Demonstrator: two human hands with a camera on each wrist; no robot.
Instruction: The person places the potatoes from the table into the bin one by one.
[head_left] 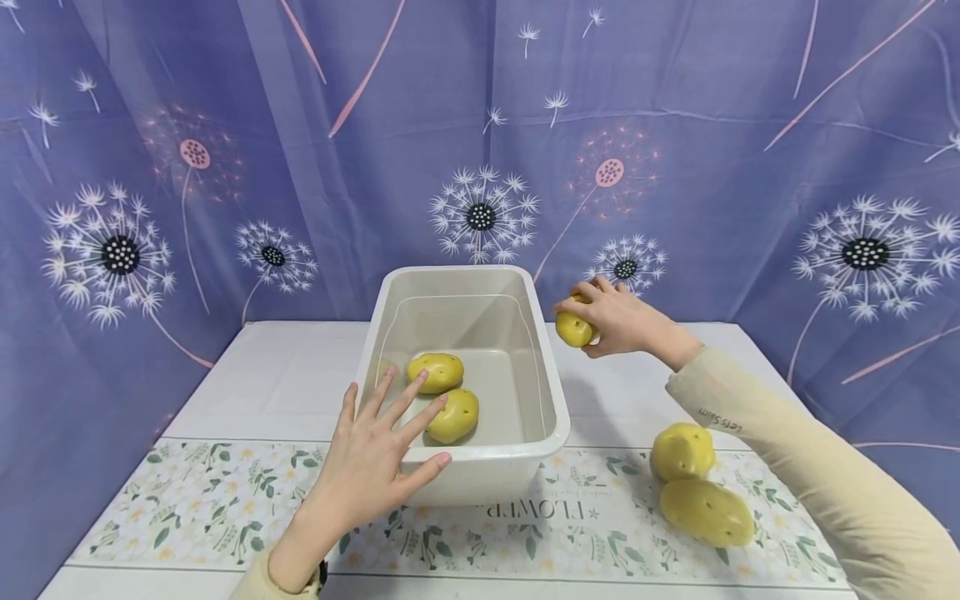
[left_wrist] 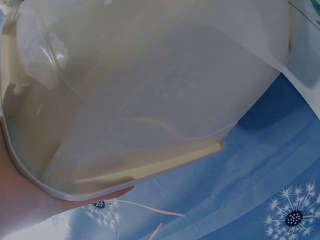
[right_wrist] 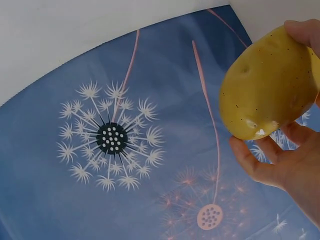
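Observation:
My right hand [head_left: 617, 318] grips a yellow potato [head_left: 574, 328] in the air just right of the basin's far right rim. The right wrist view shows this potato [right_wrist: 270, 85] up close, thumb on one side and fingers curled round the other. My left hand [head_left: 375, 457] lies with spread, straight fingers over the near left corner of a pale grey plastic basin [head_left: 480, 454]. Inside the basin, one potato [head_left: 437, 372] lies behind another potato [head_left: 454, 416], both partly hidden by the left fingers. In the left wrist view the basin wall [left_wrist: 165, 90] fills most of the picture.
Two more potatoes lie close together at the right, a rounder potato [head_left: 682, 452] behind a longer potato [head_left: 707, 512]. They rest on a floral runner [head_left: 225, 500] across the white table [head_left: 285, 367]. A blue dandelion-print curtain [head_left: 360, 167] hangs behind and at the sides.

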